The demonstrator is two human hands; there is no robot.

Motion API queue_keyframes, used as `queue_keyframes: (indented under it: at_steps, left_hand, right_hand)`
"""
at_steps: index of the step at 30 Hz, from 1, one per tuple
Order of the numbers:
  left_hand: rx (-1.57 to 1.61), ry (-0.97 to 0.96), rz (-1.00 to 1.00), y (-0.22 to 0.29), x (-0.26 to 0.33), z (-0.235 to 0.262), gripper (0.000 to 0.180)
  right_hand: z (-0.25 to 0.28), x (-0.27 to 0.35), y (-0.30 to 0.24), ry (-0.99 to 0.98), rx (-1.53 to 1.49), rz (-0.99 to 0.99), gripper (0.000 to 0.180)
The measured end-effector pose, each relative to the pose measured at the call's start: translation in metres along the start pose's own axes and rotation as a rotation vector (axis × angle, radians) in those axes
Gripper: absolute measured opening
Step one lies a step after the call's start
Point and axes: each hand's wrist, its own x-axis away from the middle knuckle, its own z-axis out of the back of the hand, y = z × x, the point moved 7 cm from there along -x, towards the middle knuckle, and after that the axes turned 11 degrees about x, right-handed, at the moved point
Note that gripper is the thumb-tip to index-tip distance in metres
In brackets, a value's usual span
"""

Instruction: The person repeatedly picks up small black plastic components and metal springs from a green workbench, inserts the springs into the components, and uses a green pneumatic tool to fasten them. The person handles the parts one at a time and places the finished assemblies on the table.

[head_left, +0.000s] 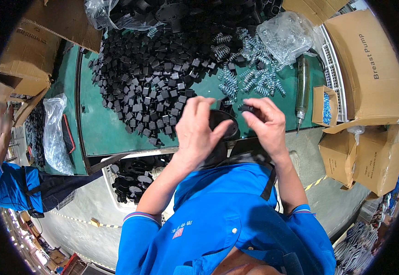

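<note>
My left hand (pixel 196 132) is closed round the side of a black plastic part with a round base (pixel 230 129), near the table's front edge. My fingers and thumb cover much of that part. Just to its right, my right hand (pixel 269 124) pinches a small dark piece (pixel 246 108) between thumb and fingers; its exact kind is too small to make out. Beyond my left hand spreads a large heap of small black square-headed plastic pieces (pixel 149 101). Loose metal coil springs (pixel 254 80) lie past my right hand.
A green electric screwdriver (pixel 302 87) lies at the right, beside a small box of bluish screws (pixel 326 107). Cardboard boxes (pixel 369 68) stand further right. Below the table's edge is a white bin (pixel 117 195) of black parts. A co-worker in blue (pixel 18 183) stands at the left.
</note>
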Motion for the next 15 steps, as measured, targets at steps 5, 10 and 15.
queue_keyframes:
  at_steps: [5,10,15]
  left_hand:
    - [-0.078,-0.089,0.054,-0.030,0.007,-0.015,0.051]
    - [-0.103,-0.125,0.111,-0.035,0.005,-0.023,0.053]
    - [-0.185,-0.191,0.128,-0.036,0.004,-0.031,0.055]
  right_hand:
    - [-0.010,-0.017,0.025,0.010,-0.069,-0.107,0.030]
    - [-0.016,-0.023,0.019,-0.027,0.004,-0.031,0.028]
    - [-0.017,-0.025,0.005,-0.033,0.031,0.011,0.024]
